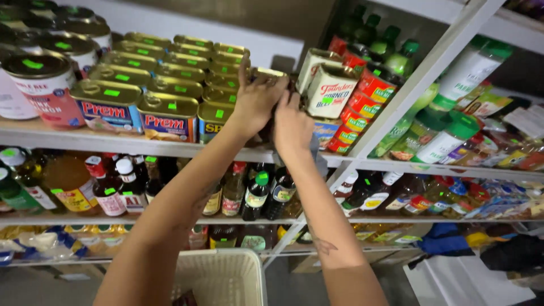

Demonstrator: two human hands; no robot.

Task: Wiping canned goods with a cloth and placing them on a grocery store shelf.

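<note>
Fingers (249, 85) of my left hand (258, 102) and right hand (292, 127) wrap one gold-topped tin (266, 72) at the frame's centre, on the top shelf (51, 136); I should hold it level, away from neighbouring corned-beef tins (328, 88).

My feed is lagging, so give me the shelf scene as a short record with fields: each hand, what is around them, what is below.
left hand: on a gold-lidded tin, top shelf
right hand: beside the left, at the same tin; grip hidden
left of hands: rows of rectangular tins
right of hands: tapered tins
shelf below: sauce bottles
bottom: white basket
</note>
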